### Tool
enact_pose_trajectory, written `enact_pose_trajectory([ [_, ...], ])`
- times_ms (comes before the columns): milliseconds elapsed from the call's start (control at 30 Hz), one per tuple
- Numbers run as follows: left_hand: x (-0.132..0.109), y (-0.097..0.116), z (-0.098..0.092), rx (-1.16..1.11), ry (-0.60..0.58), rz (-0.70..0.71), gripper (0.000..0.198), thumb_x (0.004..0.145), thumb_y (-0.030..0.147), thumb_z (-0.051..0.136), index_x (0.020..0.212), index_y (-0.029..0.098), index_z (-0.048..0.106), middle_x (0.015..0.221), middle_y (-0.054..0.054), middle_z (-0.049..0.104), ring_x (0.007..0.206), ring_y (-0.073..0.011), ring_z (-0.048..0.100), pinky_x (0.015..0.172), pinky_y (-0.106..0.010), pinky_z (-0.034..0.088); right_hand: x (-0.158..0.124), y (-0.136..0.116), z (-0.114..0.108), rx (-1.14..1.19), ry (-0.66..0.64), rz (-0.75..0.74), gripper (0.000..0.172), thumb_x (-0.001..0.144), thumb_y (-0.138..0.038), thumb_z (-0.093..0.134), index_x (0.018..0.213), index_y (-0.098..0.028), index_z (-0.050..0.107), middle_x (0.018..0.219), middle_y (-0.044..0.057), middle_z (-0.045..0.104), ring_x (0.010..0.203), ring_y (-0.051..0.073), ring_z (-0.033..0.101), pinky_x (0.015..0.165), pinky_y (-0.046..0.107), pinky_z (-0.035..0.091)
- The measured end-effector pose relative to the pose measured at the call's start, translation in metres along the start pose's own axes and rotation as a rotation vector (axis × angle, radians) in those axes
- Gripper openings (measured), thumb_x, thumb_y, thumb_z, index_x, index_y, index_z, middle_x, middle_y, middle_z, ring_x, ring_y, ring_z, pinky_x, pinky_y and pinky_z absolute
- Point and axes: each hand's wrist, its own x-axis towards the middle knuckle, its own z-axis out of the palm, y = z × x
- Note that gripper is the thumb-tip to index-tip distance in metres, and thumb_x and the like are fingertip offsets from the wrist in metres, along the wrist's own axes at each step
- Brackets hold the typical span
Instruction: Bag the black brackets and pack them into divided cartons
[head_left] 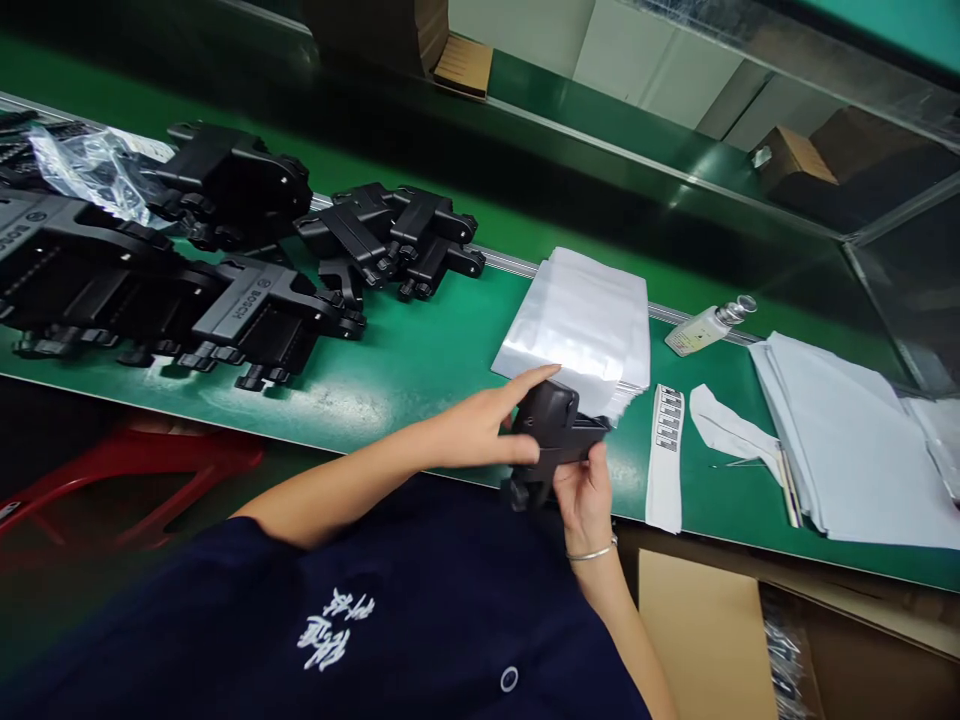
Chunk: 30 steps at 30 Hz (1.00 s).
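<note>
In front of my chest I hold a black plastic bracket with a knob at its lower end. My left hand grips its left side, the thumb below and a finger stretched along the top. My right hand, with a bangle at the wrist, pinches its lower right part. Just beyond the bracket lies a stack of shiny white bags or sheets. Similar black brackets are heaped on the green bench to the left, and some grey-topped ones nearby carry the word BOSCH.
Right of the stack are a bottle with a metal top, a label strip, a crumpled white cloth or paper and a white sheet pile. Clear plastic bags lie far left. A cardboard box stands below the bench edge.
</note>
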Motion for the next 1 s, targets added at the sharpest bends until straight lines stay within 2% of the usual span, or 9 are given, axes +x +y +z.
enact_pose_trajectory([
  [67, -0.011, -0.002, -0.004, 0.066, -0.058, 0.047, 0.085, 0.071, 0.038, 0.076, 0.146, 0.027, 0.038, 0.142, -0.011, 0.050, 0.122, -0.0349, 0.053, 0.102, -0.044, 0.042, -0.003, -0.007, -0.005, -0.045, 0.015, -0.158, 0.057, 0.072, -0.058, 0.071, 0.118, -0.029, 0.053, 0.114, 0.005, 0.067, 0.105, 0.021, 0.064, 0.092, 0.042, 0.053],
  [133, -0.019, -0.006, -0.007, 0.079, -0.053, 0.081, 0.077, 0.072, 0.035, 0.075, 0.141, 0.027, 0.044, 0.141, -0.011, 0.050, 0.124, -0.0340, 0.051, 0.106, -0.045, 0.039, -0.005, -0.015, -0.009, -0.128, -0.031, -0.240, 0.071, 0.065, -0.059, 0.077, 0.124, -0.030, 0.048, 0.119, 0.008, 0.064, 0.110, 0.024, 0.062, 0.097, 0.046, 0.050],
  [267, -0.023, -0.016, -0.006, -0.161, 0.021, -0.012, 0.076, 0.069, 0.039, 0.079, 0.136, 0.028, 0.046, 0.130, -0.010, 0.056, 0.115, -0.0301, 0.057, 0.098, -0.043, 0.046, -0.003, -0.032, -0.015, -0.187, -0.142, -0.160, 0.080, 0.067, -0.065, 0.073, 0.133, -0.028, 0.045, 0.122, 0.011, 0.062, 0.108, 0.027, 0.063, 0.092, 0.048, 0.053],
  [367, -0.020, -0.026, 0.001, -0.584, 0.053, -0.212, 0.084, 0.062, 0.055, 0.082, 0.133, 0.027, 0.047, 0.114, -0.009, 0.062, 0.098, -0.0249, 0.064, 0.077, -0.033, 0.055, 0.003, -0.039, -0.016, -0.193, -0.168, -0.070, 0.069, 0.067, -0.063, 0.074, 0.121, -0.025, 0.056, 0.111, 0.008, 0.066, 0.089, 0.023, 0.066, 0.073, 0.041, 0.060],
  [467, -0.020, -0.037, 0.010, -0.890, 0.072, -0.460, 0.069, 0.067, 0.067, 0.073, 0.117, 0.021, 0.060, 0.093, -0.007, 0.068, 0.078, -0.0190, 0.066, 0.061, -0.025, 0.053, 0.008, -0.040, -0.012, -0.233, -0.115, -0.048, 0.051, 0.065, -0.056, 0.078, 0.098, -0.021, 0.062, 0.086, 0.003, 0.066, 0.064, 0.015, 0.061, 0.054, 0.031, 0.057],
  [567, -0.022, -0.046, 0.017, -1.018, 0.081, -0.588, 0.059, 0.080, 0.069, 0.058, 0.103, 0.016, 0.068, 0.076, -0.008, 0.069, 0.072, -0.0198, 0.067, 0.061, -0.027, 0.054, 0.009, -0.036, -0.006, -0.256, -0.069, -0.028, 0.049, 0.065, -0.060, 0.077, 0.087, -0.020, 0.058, 0.068, -0.002, 0.059, 0.050, 0.011, 0.054, 0.048, 0.028, 0.054],
  [700, -0.020, -0.053, 0.019, -1.106, 0.064, -0.699, 0.058, 0.086, 0.066, 0.051, 0.098, 0.012, 0.070, 0.071, -0.009, 0.070, 0.071, -0.0211, 0.069, 0.065, -0.029, 0.055, 0.006, -0.037, -0.001, -0.314, -0.056, -0.044, 0.049, 0.067, -0.061, 0.074, 0.087, -0.020, 0.056, 0.064, -0.004, 0.056, 0.047, 0.010, 0.052, 0.048, 0.027, 0.053],
  [833, -0.008, -0.063, 0.016, -1.196, 0.046, -0.824, 0.052, 0.090, 0.061, 0.049, 0.093, 0.013, 0.071, 0.075, -0.007, 0.072, 0.065, -0.0178, 0.066, 0.067, -0.029, 0.053, -0.005, -0.048, 0.011, -0.560, -0.088, -0.192, 0.043, 0.072, -0.053, 0.073, 0.095, -0.021, 0.056, 0.075, 0.000, 0.062, 0.059, 0.013, 0.058, 0.056, 0.028, 0.053],
  [1000, 0.008, -0.076, 0.018, -1.196, -0.027, -0.779, 0.046, 0.089, 0.056, 0.055, 0.099, 0.013, 0.070, 0.080, -0.007, 0.073, 0.070, -0.0193, 0.067, 0.071, -0.031, 0.051, -0.022, -0.055, 0.037, -1.015, -0.166, -0.519, 0.038, 0.071, -0.043, 0.074, 0.096, -0.022, 0.056, 0.069, -0.002, 0.060, 0.060, 0.016, 0.060, 0.058, 0.029, 0.052],
])
